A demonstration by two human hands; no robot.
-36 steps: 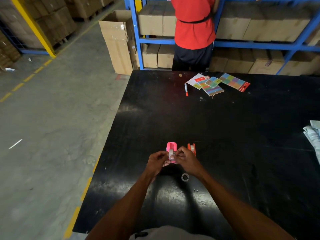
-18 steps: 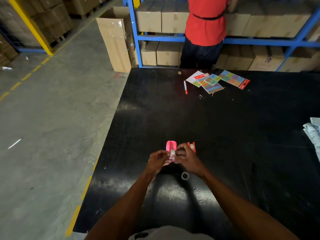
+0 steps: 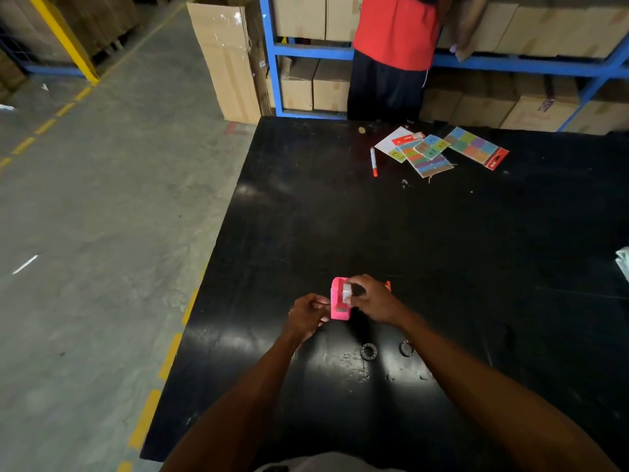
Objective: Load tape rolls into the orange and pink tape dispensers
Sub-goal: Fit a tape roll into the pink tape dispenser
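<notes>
Since a second ago the right hand (image 3: 369,299) has lifted the tape roll (image 3: 346,291) above the pink dispenser (image 3: 337,301), fingers pinching it. The left hand (image 3: 306,316), curled, steadies the dispenser's near-left side on the desk (image 3: 442,250). The orange dispenser (image 3: 387,285) peeks out behind the right hand.

Glossy black table (image 3: 442,250), plastic dispenser (image 3: 337,298)

Pink dispenser (image 3: 338,303), black table (image 3: 442,250), multicoloured checkered cards (image 3: 476,152) (one red-edged).
</notes>
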